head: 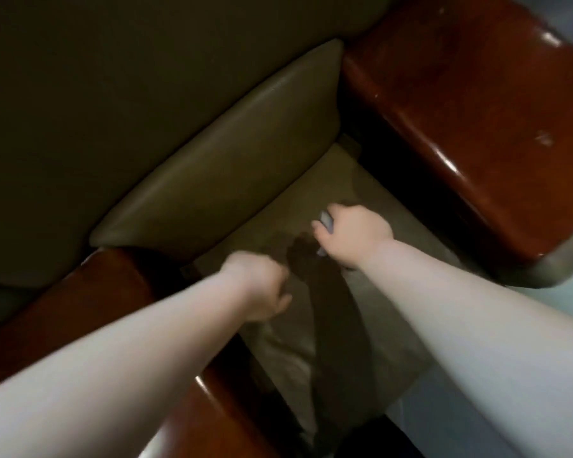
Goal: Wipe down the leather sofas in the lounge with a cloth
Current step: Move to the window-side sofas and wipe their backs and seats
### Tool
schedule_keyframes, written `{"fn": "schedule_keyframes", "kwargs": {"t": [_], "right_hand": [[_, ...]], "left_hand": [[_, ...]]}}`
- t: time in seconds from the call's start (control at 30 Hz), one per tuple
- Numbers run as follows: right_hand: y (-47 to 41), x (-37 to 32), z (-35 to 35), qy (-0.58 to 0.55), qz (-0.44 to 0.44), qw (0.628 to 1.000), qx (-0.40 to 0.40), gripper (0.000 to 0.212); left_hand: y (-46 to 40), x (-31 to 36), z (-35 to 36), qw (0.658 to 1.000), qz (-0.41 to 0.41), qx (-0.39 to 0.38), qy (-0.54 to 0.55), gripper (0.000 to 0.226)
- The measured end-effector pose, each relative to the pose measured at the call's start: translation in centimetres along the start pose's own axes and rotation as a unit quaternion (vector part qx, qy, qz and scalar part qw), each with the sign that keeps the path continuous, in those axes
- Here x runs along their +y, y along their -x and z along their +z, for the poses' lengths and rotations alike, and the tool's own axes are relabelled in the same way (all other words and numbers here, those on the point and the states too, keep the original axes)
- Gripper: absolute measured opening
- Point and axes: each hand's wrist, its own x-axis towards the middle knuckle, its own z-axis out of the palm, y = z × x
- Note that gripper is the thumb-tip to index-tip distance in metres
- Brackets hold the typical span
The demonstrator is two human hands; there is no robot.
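An olive-brown leather sofa seat (371, 292) runs down the middle of the view, with a lumbar cushion (232, 160) and the backrest (96, 94) behind it. My right hand (354, 236) presses on the seat near its far end and grips a small grey cloth (326, 221), mostly hidden under the fingers. My left hand (262, 289) hovers over the seat's left side with its fingers curled under; whether it holds anything is hidden. The picture is blurred.
Glossy red-brown wooden armrests flank the seat: one on the right (470, 120), one on the lower left (119, 309). A pale floor (569, 292) shows at the right edge.
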Motion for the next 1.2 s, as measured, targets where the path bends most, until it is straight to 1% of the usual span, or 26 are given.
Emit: {"fn": "schedule_keyframes", "kwargs": {"t": [0.1, 0.2, 0.3, 0.4, 0.53, 0.7, 0.8, 0.97, 1.07, 1.2], "right_hand": [[5.7, -1.0, -2.8, 0.03, 0.002, 0.999, -0.028, 0.053], [11.5, -2.5, -5.5, 0.049, -0.011, 0.998, -0.041, 0.052], [17.3, -4.4, -8.2, 0.061, -0.016, 0.997, -0.037, 0.049], [23.1, -6.5, -10.0, 0.074, -0.02, 0.997, -0.016, 0.046], [30.4, -8.8, -12.4, 0.081, 0.005, 0.997, 0.011, 0.048], [39.4, -10.0, -14.5, 0.069, 0.051, 0.996, 0.035, 0.052], [44.4, -9.3, -15.0, 0.064, 0.071, 0.994, 0.047, 0.055], [51.7, -6.7, -15.1, 0.032, 0.122, 0.989, 0.074, 0.053], [56.1, -4.5, -14.7, 0.019, 0.155, 0.983, 0.096, 0.052], [63.3, -0.5, -13.9, 0.015, 0.196, 0.975, 0.106, 0.052]], "left_hand": [[6.9, 2.8, 1.3, 0.994, -0.043, 0.01, 0.099, 0.053], [12.5, 4.0, 0.3, 0.981, -0.081, 0.047, 0.168, 0.054], [17.9, 4.8, -1.8, 0.974, -0.091, 0.081, 0.193, 0.054], [22.7, 5.4, -3.5, 0.974, -0.076, 0.119, 0.176, 0.056], [28.3, 6.9, -4.9, 0.974, -0.044, 0.171, 0.145, 0.056], [33.8, 10.3, -4.8, 0.973, -0.003, 0.191, 0.131, 0.051], [36.1, 13.1, -4.8, 0.975, 0.026, 0.191, 0.112, 0.049], [38.7, 18.5, -5.6, 0.975, 0.078, 0.198, 0.059, 0.053], [39.9, 22.3, -6.0, 0.971, 0.11, 0.209, 0.031, 0.052], [41.8, 28.6, -5.3, 0.964, 0.152, 0.218, 0.006, 0.052]]}}
